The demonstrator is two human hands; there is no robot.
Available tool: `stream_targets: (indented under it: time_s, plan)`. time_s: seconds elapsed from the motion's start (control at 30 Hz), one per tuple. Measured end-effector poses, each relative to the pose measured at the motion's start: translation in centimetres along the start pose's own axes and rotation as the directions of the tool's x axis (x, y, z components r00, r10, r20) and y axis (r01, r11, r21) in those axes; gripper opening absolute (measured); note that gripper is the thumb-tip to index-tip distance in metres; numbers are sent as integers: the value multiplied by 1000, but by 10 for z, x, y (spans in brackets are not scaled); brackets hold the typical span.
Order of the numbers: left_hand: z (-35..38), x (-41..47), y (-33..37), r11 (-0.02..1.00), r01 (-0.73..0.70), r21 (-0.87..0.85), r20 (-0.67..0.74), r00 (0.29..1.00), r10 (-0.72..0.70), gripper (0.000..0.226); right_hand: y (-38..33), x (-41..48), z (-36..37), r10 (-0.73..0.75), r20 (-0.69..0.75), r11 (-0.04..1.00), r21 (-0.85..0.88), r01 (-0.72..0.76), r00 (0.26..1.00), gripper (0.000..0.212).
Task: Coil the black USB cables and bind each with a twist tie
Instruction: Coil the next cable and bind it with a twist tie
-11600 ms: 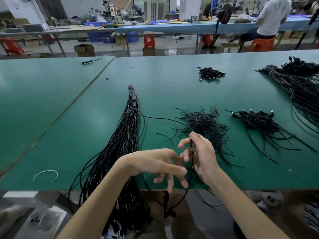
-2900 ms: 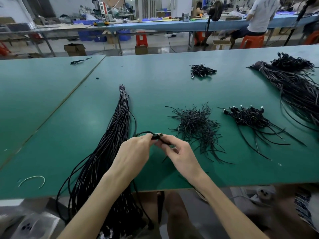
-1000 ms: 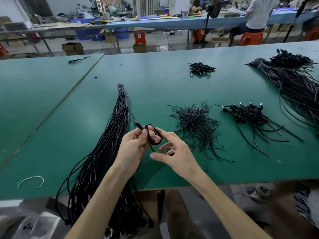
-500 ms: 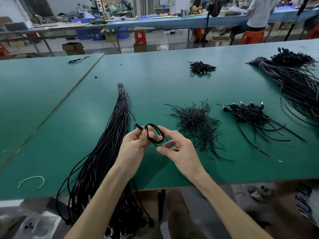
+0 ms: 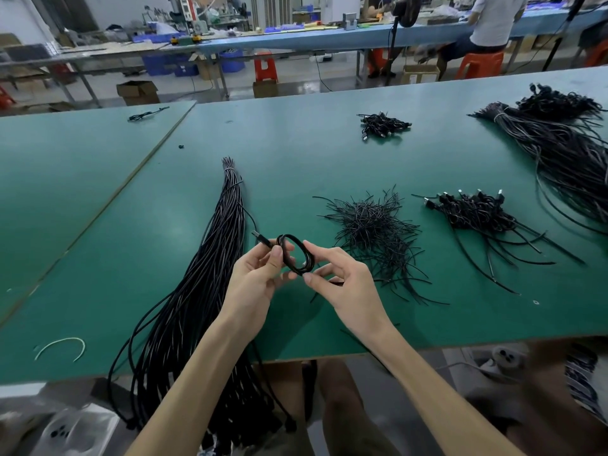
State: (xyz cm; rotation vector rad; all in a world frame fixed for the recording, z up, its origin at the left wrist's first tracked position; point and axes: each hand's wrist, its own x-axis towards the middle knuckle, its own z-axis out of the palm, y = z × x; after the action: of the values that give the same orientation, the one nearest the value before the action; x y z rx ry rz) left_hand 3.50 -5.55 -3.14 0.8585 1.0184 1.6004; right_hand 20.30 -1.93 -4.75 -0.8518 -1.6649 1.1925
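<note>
both hands (image 5: 260, 278) pinching coiled cable (image 5: 297, 255), above table's near edge (image 5: 460, 343)

Coiled cable (image 5: 297, 256): we see a small upright loop pinched by left hand (image 5: 256, 278) and right hand (image 5: 345, 286).
Uncoiled cables (image 5: 210, 274): long bundle, draped over the near edge.
Twist ties (image 5: 371, 225): loose black heap to its right.

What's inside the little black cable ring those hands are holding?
Through the coil you see just green table. The left hand has its thumb across the ring's left side, and the right hand pinches its right side, so those bits are hidden.
</note>
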Motion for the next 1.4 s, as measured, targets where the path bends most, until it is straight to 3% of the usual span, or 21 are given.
stream_targets:
  time_s: [0.13,0.37,0.6,0.8,1.03,1.23,1.4]
  plan:
    - [-2,2,1,999,49,-11,-10,999,-49,15,-1,-1,0,1,13,1000,-24,-1,1000,53]
    - [3,-3,0,994,-6,113,12,1000,4,17,-5,-3,3,4,81,994,-107,5,997,59]
    - [8,-7,-2,982,-50,181,72,997,37,19,-7,-3,-1,64,-50,998,18,-63,997,46]
    - [5,-7,-2,989,-15,146,60,998,6,16,-8,-4,3,18,-56,999,-47,-21,998,43]
    - [5,-8,-2,986,-3,169,60,998,-8,16,-7,-5,2,36,-80,998,56,-32,996,33]
    - [1,-4,-1,997,13,81,45,999,-17,35,-5,-4,0,41,-64,991,126,-33,997,28]
    - [-3,-1,-1,995,20,97,165,986,-36,46,-5,-4,-2,25,-51,985,169,-16,998,33]
